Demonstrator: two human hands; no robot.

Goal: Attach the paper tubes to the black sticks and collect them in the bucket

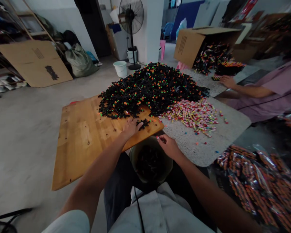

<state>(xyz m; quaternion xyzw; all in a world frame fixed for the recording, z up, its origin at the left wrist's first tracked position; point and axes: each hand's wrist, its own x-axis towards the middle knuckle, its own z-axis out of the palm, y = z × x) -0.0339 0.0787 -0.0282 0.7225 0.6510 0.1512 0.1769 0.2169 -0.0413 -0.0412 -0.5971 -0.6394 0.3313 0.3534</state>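
Observation:
My left hand rests on the wooden board, fingers stretched out and thumb apart. Beside its thumb lies a small cluster of black plastic pieces. Just beyond is a large heap of black pieces with orange and green tips. My right hand is closed in a pinch on a small pink-and-white tube, over the rim of a bucket. Dark pieces fill the bucket's inside, between my legs. To the right, a pile of small pink, white and yellow tubes lies on the grey stone tabletop.
At the right, a co-worker's hand touches pieces near a tipped cardboard box that spills more of them. Bagged orange-and-black goods lie at lower right. A white bucket and standing fan are behind the heap.

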